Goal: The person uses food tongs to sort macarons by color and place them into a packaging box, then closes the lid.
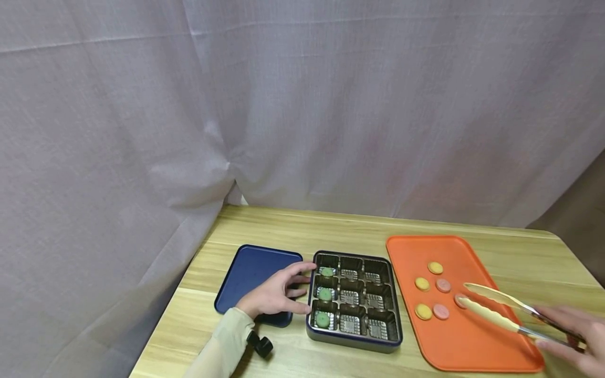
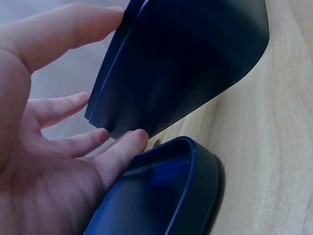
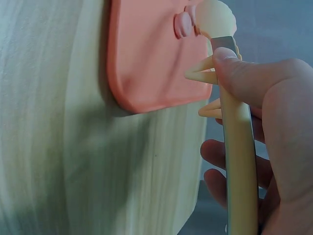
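Note:
My left hand (image 1: 279,291) rests its spread fingertips and thumb against the left side of a dark box (image 1: 352,342) with a divided plastic insert. Three green macarons (image 1: 323,319) sit in the insert's left column, one per compartment. At the right, my right hand (image 1: 574,336) grips a pair of tongs (image 1: 491,316) with pale yellow tips. The tongs are spread apart over an orange tray (image 1: 477,349), their lower tip overlapping a pink macaron in the head view. Two more pink macarons (image 1: 441,312) and three yellow ones (image 1: 423,312) lie on the tray.
A dark blue lid (image 1: 252,273) lies on the wooden table (image 1: 283,349) left of the box, partly under the left hand in the head view. A black device (image 1: 261,345) is at the left wrist. Grey curtain (image 1: 331,115) hangs behind the table.

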`<state>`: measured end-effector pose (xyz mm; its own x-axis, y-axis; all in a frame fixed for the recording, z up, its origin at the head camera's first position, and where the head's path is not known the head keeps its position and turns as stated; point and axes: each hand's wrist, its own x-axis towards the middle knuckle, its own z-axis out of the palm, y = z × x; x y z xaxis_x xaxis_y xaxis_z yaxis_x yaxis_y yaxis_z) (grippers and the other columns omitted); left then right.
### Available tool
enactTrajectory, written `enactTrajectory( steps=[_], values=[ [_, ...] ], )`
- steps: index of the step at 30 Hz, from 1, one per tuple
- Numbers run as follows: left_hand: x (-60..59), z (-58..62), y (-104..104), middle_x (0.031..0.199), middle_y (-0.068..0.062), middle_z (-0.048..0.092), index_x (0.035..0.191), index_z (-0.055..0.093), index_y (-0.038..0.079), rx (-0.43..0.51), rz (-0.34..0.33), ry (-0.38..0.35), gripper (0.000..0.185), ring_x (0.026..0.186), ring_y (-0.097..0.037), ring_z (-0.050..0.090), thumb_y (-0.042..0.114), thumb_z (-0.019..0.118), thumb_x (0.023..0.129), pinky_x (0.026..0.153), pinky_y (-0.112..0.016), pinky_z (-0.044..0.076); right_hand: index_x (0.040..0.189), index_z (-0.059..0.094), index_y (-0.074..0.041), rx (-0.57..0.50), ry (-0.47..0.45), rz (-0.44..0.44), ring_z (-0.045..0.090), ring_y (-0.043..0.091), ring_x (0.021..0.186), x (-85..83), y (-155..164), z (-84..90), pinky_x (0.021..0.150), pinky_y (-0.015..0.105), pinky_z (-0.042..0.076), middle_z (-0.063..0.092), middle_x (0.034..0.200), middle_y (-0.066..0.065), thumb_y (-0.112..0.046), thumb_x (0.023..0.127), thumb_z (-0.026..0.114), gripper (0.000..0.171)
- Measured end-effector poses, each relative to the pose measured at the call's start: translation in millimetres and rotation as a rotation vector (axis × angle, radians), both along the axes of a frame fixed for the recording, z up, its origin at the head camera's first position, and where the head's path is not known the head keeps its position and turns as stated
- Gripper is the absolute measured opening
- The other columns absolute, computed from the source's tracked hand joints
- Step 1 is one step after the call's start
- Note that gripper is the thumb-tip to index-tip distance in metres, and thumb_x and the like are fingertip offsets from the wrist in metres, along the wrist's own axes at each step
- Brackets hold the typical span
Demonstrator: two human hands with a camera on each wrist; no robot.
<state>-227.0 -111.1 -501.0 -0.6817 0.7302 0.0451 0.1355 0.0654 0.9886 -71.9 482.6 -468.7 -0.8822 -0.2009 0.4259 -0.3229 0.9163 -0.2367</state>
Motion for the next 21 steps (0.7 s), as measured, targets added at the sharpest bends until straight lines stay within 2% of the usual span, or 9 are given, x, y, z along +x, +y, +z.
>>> enactTrajectory(
  steps=[1,3,5,8,10,12,15,19,21],
  values=[
    [-0.3,0.0,0,0.167,-0.013,0.033,0.163,0.033,0.007,-0.004,0.001,-0.001,0.096,0.147,-0.034,0.044,-0.002,0.086,0.083,0.119,-0.044,0.046,0.126,0.073,-0.008,-0.002,-0.018,-0.017,0.033,-0.007,0.059,0.7,1,-0.9,0.043,0.014,0.027,0.063,0.088,-0.008,-0.008,0.059,0.1,0.072],
    [-0.5,-0.2,0,0.167,-0.013,0.034,0.163,0.033,0.007,-0.005,0.001,-0.002,0.096,0.146,-0.034,0.044,-0.003,0.086,0.083,0.119,-0.044,0.046,0.127,0.073,-0.003,-0.003,-0.045,-0.049,0.033,-0.006,0.058,1.9,3,-2.9,0.043,0.015,0.027,0.062,0.087,-0.007,-0.008,0.06,0.099,0.072],
    [-0.5,-0.3,0,0.167,-0.013,0.033,0.163,0.033,0.006,-0.006,0.0,-0.002,0.097,0.147,-0.035,0.044,-0.003,0.086,0.082,0.119,-0.044,0.046,0.115,0.07,0.013,-0.014,-0.056,-0.052,0.033,-0.005,0.057,2.7,4,-4.9,0.043,0.017,0.026,0.062,0.086,-0.005,-0.007,0.061,0.099,0.065],
    [-0.1,-0.1,0,0.167,-0.015,0.033,0.163,0.033,0.006,0.002,0.0,-0.003,0.096,0.147,-0.037,0.043,-0.003,0.086,0.083,0.119,-0.046,0.045,0.113,0.071,0.014,-0.019,-0.049,-0.064,0.033,-0.005,0.055,3.5,4,-8.9,0.043,0.016,0.026,0.059,0.089,-0.018,-0.006,0.058,0.099,0.065],
    [0.2,0.1,0,0.167,-0.016,0.033,0.163,0.033,0.005,0.005,-0.001,-0.004,0.095,0.147,-0.038,0.043,-0.004,0.085,0.083,0.12,-0.048,0.044,0.112,0.071,0.013,-0.016,-0.055,-0.079,0.033,-0.005,0.055,3.6,5,-11.4,0.042,0.017,0.026,0.059,0.089,-0.018,-0.006,0.057,0.1,0.065],
    [0.5,0.3,0,0.167,-0.017,0.033,0.162,0.033,0.005,0.009,0.0,-0.005,0.095,0.147,-0.039,0.042,-0.004,0.085,0.084,0.12,-0.049,0.044,0.113,0.07,0.014,-0.01,-0.087,-0.1,0.033,-0.004,0.055,2.8,6,-12.2,0.043,0.018,0.027,0.063,0.092,-0.012,-0.008,0.061,0.099,0.064],
    [0.9,0.6,0,0.167,-0.017,0.033,0.162,0.033,0.004,0.01,0.0,-0.008,0.094,0.147,-0.04,0.042,-0.004,0.084,0.084,0.12,-0.048,0.044,0.113,0.07,0.013,-0.001,-0.111,-0.097,0.032,-0.004,0.056,2.5,8,-13.6,0.043,0.019,0.027,0.064,0.086,0.0,-0.011,0.063,0.099,0.062],
    [1.1,1.0,0,0.167,-0.018,0.032,0.162,0.033,0.004,0.013,0.0,-0.011,0.094,0.147,-0.04,0.042,-0.004,0.084,0.084,0.12,-0.048,0.045,0.111,0.071,0.012,0.021,-0.087,-0.074,0.032,-0.005,0.055,3.6,9,-16.3,0.043,0.017,0.027,0.058,0.086,-0.016,-0.013,0.06,0.1,0.064],
    [1.3,1.4,0,0.167,-0.018,0.032,0.162,0.032,0.004,0.014,-0.002,-0.011,0.094,0.147,-0.04,0.042,-0.004,0.084,0.084,0.12,-0.048,0.044,0.112,0.072,0.011,0.035,-0.093,-0.082,0.032,-0.006,0.056,3.9,9,-16.5,0.043,0.017,0.028,0.058,0.087,-0.019,-0.014,0.06,0.101,0.065]
  ],
)
